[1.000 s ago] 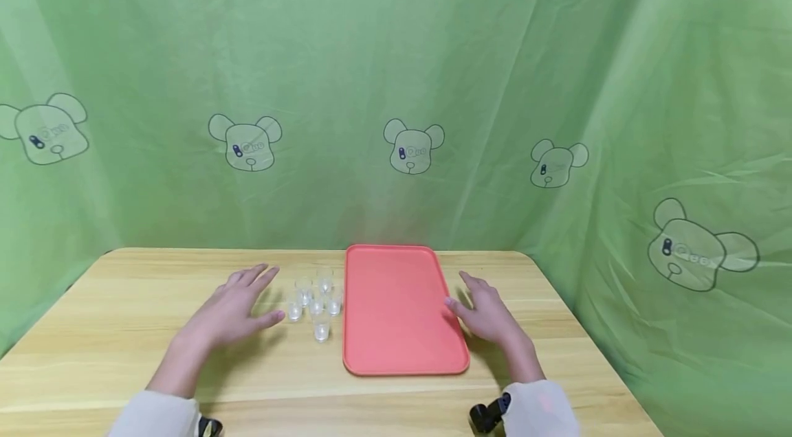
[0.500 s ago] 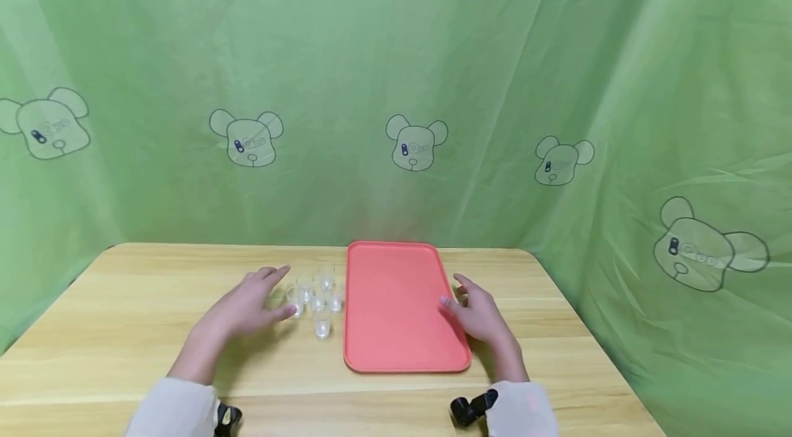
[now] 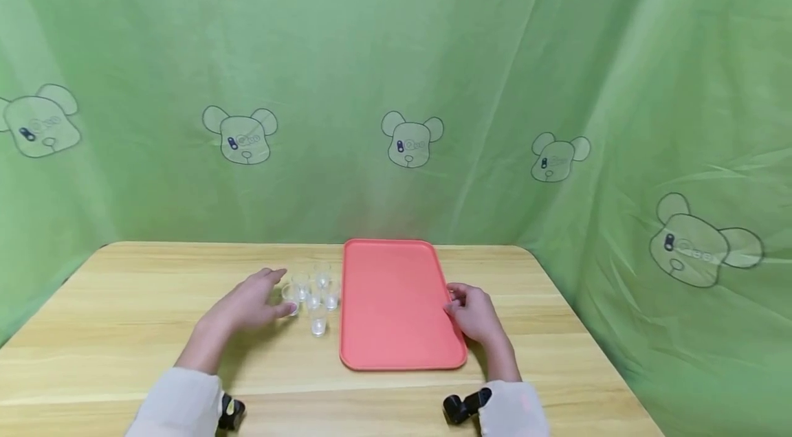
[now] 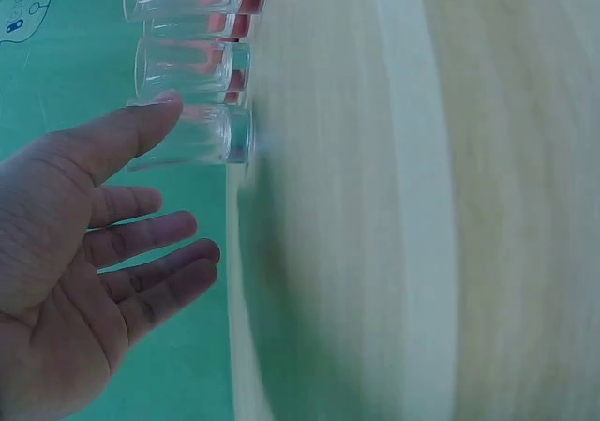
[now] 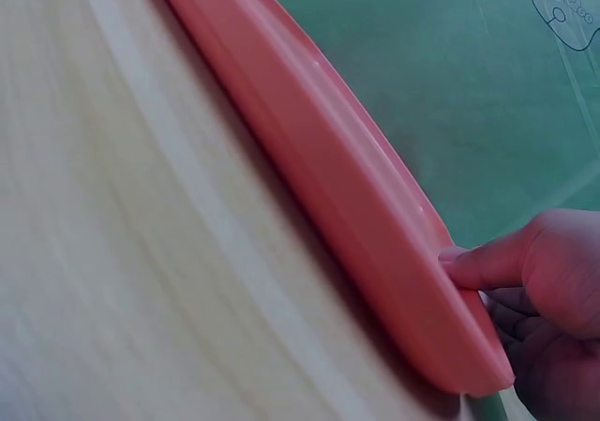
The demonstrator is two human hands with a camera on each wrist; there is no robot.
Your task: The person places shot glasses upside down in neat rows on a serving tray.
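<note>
Several small clear shot glasses (image 3: pixel 318 324) stand upright in a cluster on the wooden table, left of a red tray (image 3: pixel 396 306). My left hand (image 3: pixel 249 302) is beside the leftmost glass, thumb and fingers spread. In the left wrist view the thumb tip overlaps the nearest glass (image 4: pixel 208 135), and the other fingers extend loosely below it. At the tray's right edge, my right hand (image 3: pixel 475 313) pinches the rim. The right wrist view shows the thumb over the rim of the tray (image 5: pixel 328 158), with the other fingers curled at its outer side, partly hidden.
The light wooden table (image 3: pixel 334 402) runs back to a green curtain (image 3: pixel 322 52) printed with bear faces. That curtain also hangs along the right side. Black wrist cameras (image 3: pixel 458 409) sit at the sleeves, close over the front of the table.
My left hand has moved right, up to the nearest glass. The right hand has come in to the tray's edge, and its fingers have curled at the rim. Tray and glasses stay put.
</note>
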